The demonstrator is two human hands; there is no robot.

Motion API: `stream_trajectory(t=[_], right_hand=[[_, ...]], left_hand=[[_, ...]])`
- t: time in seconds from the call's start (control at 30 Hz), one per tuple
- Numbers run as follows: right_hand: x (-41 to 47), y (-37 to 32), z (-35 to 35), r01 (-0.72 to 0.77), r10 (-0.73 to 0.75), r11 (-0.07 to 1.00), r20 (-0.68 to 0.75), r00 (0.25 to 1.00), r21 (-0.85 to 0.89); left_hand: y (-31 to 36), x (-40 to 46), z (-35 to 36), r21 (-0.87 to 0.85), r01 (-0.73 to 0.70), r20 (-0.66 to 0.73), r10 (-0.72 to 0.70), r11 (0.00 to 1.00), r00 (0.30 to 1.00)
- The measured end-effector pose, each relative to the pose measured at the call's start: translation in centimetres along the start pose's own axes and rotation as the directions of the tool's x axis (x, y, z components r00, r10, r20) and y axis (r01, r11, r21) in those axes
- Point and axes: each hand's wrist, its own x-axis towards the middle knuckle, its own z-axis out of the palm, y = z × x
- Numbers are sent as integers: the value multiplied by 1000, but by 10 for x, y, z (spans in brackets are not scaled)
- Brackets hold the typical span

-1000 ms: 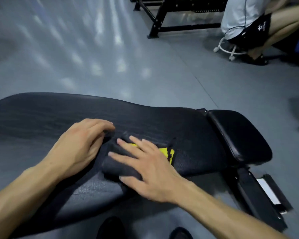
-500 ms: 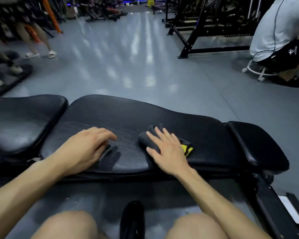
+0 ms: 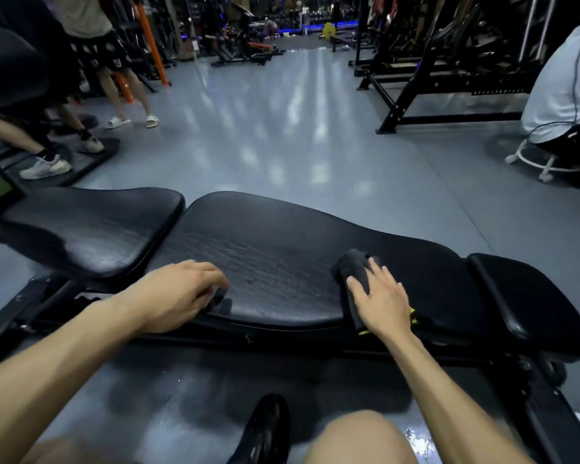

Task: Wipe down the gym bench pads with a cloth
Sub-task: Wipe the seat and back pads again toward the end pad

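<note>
- A black shoe [image 3: 265, 430] and bare knees sit nearest, on the grey floor [image 3: 282, 135].
- The left hand [image 3: 178, 294], fingers curled and holding nothing, rests on the middle bench pad [image 3: 268, 262] at its near edge.
- The right hand [image 3: 380, 301], fingers spread flat, presses the dark cloth [image 3: 355, 267] onto that pad's right part.
- Beyond, a black rack [image 3: 416, 78].

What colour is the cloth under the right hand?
Dark grey to black, with a bright yellow bit at its near edge; the cloth shows in the head view, under the right hand.

Dark cloth [image 3: 355, 272] (yellow edging) flat on black bench pad [image 3: 275, 262].
</note>
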Motion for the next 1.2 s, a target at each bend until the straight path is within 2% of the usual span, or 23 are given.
stream_trajectory(t=[0.07, 0.13, 0.23, 0.3, 0.37, 0.4, 0.5, 0.57, 0.6, 0.67, 0.77, 0.83, 0.9, 0.97, 1.03, 1.1, 1.13, 1.2], right_hand=[[-12, -23, 11, 34, -35, 998, -28, 999, -51], [-31, -60, 27, 254, -255, 966, -11, 967, -58], [-51, -106, 46, 549, -542, 835, 109, 833, -44], [-42, -111, 47, 620, -608, 783, 151, 780, -48], [-20, -100, 43, 610, -602, 792, 164, 782, -2], [-6, -93, 39, 559, -558, 828, 161, 814, 46], [53, -68, 22, 251, -265, 959, 97, 959, 133], [88, -52, 13, 45, -48, 994, 26, 999, 101], [99, -50, 11, -7, 6, 996, 8, 1000, 86], [107, -56, 16, 30, -34, 994, 38, 999, 103], [93, -89, 36, 307, -333, 932, 126, 934, 192], [84, -108, 46, 450, -466, 884, 161, 870, 125], [85, -117, 48, 489, -495, 869, 167, 853, 81], [95, -110, 42, 453, -457, 889, 179, 871, 67], [113, -98, 29, 361, -360, 932, 133, 923, 17], [138, -65, 14, 112, -112, 994, 67, 991, 2], [150, -45, 6, -56, 55, 998, 30, 998, 25], [165, -15, -5, -331, 333, 941, -5, 943, 68]], left_hand=[[-6, -4, -1, -34, 18, -39, -19, 999, 999], [-8, -2, 3, -80, 35, -106, -44, 996, 993], [-6, 10, 14, -145, 67, -215, -97, 987, 972], [-7, 22, 17, -110, 60, -239, -85, 992, 967], [-11, 35, 16, -90, 22, -275, -46, 996, 960], [-12, 40, 13, -95, 12, -291, -39, 995, 956], [-24, 52, 12, -111, -46, -315, 9, 993, 949], [-36, 58, 17, -112, -66, -309, 29, 992, 951], [-44, 60, 19, -118, -66, -312, 26, 991, 950], [-61, 66, 20, -128, -68, -337, 21, 989, 941], [-78, 81, 21, -140, -56, -363, 2, 989, 932], [-82, 94, 20, -170, -50, -363, -15, 984, 932], [-82, 104, 20, -190, -37, -347, -32, 981, 937], [-78, 110, 22, -184, -42, -328, -21, 982, 944], [-76, 110, 24, -183, -64, -341, -2, 981, 940], [-79, 108, 21, -195, -79, -367, 2, 977, 930], [-82, 107, 18, -207, -83, -377, -2, 975, 926], [-90, 101, 15, -230, -74, -395, -24, 970, 918]])
